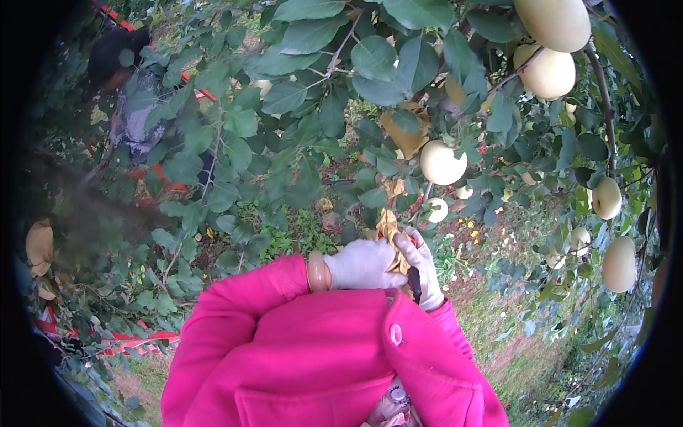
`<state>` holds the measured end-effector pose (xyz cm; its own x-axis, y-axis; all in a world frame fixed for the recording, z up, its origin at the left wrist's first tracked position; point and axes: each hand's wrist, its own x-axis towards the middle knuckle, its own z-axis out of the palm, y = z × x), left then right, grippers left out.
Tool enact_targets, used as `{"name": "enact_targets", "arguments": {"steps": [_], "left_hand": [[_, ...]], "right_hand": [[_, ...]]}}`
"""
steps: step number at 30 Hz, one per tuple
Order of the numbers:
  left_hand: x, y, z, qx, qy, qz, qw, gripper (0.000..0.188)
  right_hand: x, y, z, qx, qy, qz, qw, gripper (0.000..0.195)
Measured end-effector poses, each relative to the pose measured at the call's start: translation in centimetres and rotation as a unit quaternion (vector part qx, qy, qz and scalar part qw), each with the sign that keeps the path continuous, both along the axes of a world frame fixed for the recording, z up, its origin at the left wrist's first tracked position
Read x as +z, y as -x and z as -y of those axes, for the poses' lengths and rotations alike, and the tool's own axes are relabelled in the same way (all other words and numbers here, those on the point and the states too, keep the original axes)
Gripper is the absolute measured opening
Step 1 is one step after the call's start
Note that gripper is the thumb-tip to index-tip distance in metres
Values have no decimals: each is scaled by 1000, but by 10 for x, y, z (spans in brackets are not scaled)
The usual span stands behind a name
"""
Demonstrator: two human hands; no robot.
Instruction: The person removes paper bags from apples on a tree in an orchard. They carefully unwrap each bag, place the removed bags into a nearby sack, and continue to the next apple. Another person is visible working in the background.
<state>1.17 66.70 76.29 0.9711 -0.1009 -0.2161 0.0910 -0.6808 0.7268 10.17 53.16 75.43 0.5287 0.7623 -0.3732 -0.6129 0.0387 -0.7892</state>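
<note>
My left hand (363, 264), in a pale work glove with a bangle (317, 271) at the wrist, grips crumpled brown paper (390, 224) in front of my chest. Close against it is my right hand (428, 267), also gloved, with its fingers curled around a tool (414, 285) with a black and red handle. The tool's working end is hidden by the paper and fingers. Whether anything sits inside the paper cannot be seen. Just above the hands hang a small pale apple (438, 210) and a larger one (444, 163).
Leafy branches (213, 160) surround me. Heavy pale apples (552, 24) hang at upper right, others (619, 264) at far right. A brown paper bag (408, 131) hangs among leaves. Another person (141, 117) is behind foliage at upper left. A red frame (144, 339) crosses lower left.
</note>
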Motion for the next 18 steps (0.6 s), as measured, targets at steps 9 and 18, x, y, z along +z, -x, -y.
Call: {"name": "enact_targets", "arguments": {"steps": [9, 18], "left_hand": [[26, 13, -85, 353, 209, 194, 891, 41], [14, -115, -134, 277, 73, 382, 879, 27]], "right_hand": [[7, -11, -39, -53, -21, -9, 998, 46], [-31, -72, -123, -38, -45, 127, 990, 36]]}}
